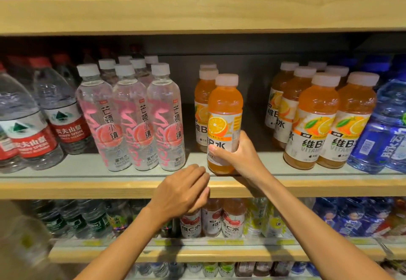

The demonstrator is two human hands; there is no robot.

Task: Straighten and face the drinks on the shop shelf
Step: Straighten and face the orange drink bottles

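An orange vitamin drink bottle [224, 112] with a white cap stands at the front of the middle shelf [87, 188]. My right hand [238, 155] grips its lower body from the right, thumb across the label. Its label is turned partly to the left. Two more orange bottles [203, 95] stand in a row behind it. My left hand [183, 190] hovers just in front of the shelf edge, left of the bottle, fingers loosely curled and holding nothing.
Clear pink-labelled bottles [129, 117] stand to the left, red-labelled water bottles [28, 126] further left. Another group of orange bottles [318, 121] and blue bottles [382, 130] fill the right. A gap lies between the held bottle and the right group. Shelves above and below hold more drinks.
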